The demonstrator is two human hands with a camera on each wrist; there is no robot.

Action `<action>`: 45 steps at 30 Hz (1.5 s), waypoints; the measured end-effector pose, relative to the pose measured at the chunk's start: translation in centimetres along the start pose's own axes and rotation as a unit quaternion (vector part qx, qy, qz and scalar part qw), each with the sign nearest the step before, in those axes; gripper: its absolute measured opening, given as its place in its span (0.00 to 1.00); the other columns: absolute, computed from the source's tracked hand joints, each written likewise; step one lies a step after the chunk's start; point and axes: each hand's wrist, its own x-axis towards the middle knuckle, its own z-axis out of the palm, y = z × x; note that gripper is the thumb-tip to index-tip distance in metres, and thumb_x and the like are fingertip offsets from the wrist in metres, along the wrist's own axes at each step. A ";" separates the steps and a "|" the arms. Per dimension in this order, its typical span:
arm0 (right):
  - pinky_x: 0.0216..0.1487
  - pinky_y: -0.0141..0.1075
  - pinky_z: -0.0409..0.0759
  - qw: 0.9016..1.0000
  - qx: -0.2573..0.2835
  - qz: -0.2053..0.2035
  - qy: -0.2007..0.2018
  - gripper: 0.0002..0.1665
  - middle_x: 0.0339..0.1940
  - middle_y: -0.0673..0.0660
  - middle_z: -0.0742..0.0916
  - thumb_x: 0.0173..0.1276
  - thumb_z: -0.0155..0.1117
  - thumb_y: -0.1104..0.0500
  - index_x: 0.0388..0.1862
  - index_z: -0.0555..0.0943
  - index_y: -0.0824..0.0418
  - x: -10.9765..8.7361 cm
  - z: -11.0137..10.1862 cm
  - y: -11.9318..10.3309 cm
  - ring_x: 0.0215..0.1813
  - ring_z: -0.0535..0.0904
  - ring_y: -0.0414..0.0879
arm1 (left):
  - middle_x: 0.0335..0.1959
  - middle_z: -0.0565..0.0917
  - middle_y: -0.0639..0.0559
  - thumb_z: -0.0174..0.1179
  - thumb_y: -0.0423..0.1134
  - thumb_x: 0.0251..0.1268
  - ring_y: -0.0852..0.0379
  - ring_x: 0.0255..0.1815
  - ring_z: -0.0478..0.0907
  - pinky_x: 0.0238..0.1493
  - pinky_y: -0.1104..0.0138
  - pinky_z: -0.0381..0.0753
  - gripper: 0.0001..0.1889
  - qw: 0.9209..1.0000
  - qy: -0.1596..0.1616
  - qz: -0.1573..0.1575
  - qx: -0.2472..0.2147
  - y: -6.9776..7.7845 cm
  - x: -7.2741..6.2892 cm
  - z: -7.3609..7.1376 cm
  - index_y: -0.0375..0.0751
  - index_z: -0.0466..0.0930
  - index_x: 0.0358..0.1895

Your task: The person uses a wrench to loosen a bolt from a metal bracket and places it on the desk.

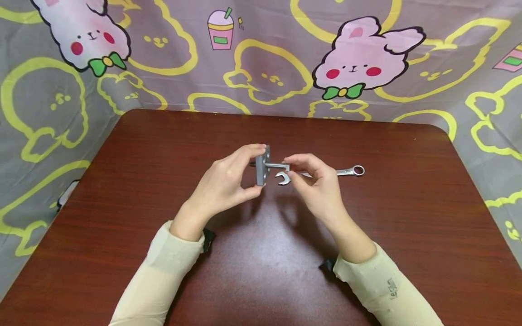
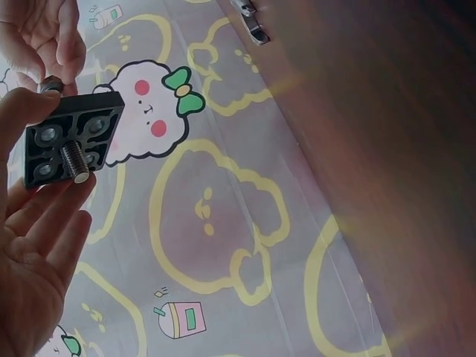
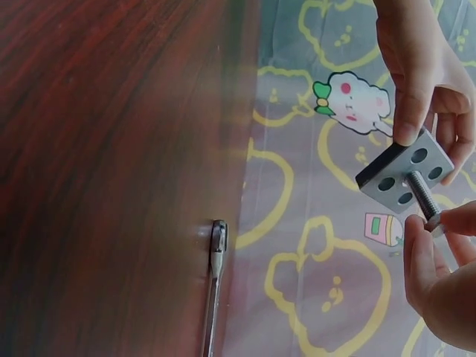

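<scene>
My left hand [image 1: 224, 181] pinches a square grey plate [image 1: 261, 166] by its top and bottom edges, thumb below and fingers above. Several round holes show on the plate's face in the right wrist view. A threaded bolt [image 3: 422, 195] passes through the middle of the plate; its far end [image 2: 75, 163] sticks out on the ribbed side. With thumb and fingertips my right hand [image 1: 320, 185] pinches the bolt's head [image 3: 433, 222]. Both hands hold these parts above the table. Just beyond the right hand a combination wrench [image 1: 345, 172] lies on the table, its middle hidden by the fingers.
A dark red-brown wooden table [image 1: 142, 181] with rounded far corners lies under the hands. Behind and beside it hangs a grey cloth [image 1: 269, 27] printed with cartoon rabbits and yellow outlines.
</scene>
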 end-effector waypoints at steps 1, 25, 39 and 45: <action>0.41 0.24 0.84 1.000 0.001 -0.005 -0.003 0.15 0.40 0.42 0.87 0.60 0.60 0.79 0.47 0.81 0.75 0.0 0.0 0.0 0.41 0.83 0.38 | 0.62 0.79 0.45 0.75 0.33 0.43 0.51 0.57 0.82 0.52 0.61 0.85 0.36 1.000 -0.001 0.000 0.000 0.0 0.0 0.0 0.34 0.71 0.60; 0.50 0.28 0.84 0.992 0.012 -0.125 -0.010 0.09 0.42 0.55 0.87 0.61 0.61 0.79 0.39 0.83 0.74 -0.3 -0.3 -0.6 0.52 0.83 0.44 | 0.62 0.80 0.45 0.76 0.33 0.41 0.51 0.54 0.83 0.49 0.61 0.86 0.37 1.000 -0.007 0.000 0.005 0.0 0.1 0.0 0.35 0.71 0.60; 0.34 0.23 0.78 0.992 -0.116 0.040 0.021 0.08 0.33 0.65 0.89 0.68 0.65 0.64 0.38 0.85 0.70 0.4 -1.1 0.4 0.33 0.82 0.31 | 0.62 0.80 0.45 0.75 0.33 0.41 0.50 0.60 0.80 0.57 0.60 0.83 0.35 1.000 0.012 0.016 0.012 0.0 0.4 0.1 0.33 0.73 0.59; 0.35 0.24 0.78 0.993 -0.110 0.030 0.002 0.09 0.31 0.70 0.88 0.69 0.63 0.64 0.37 0.85 0.71 0.7 -1.0 0.8 0.31 0.82 0.29 | 0.62 0.80 0.44 0.76 0.32 0.41 0.50 0.60 0.81 0.57 0.61 0.83 0.35 1.000 0.011 0.018 0.017 0.0 0.4 0.2 0.33 0.72 0.58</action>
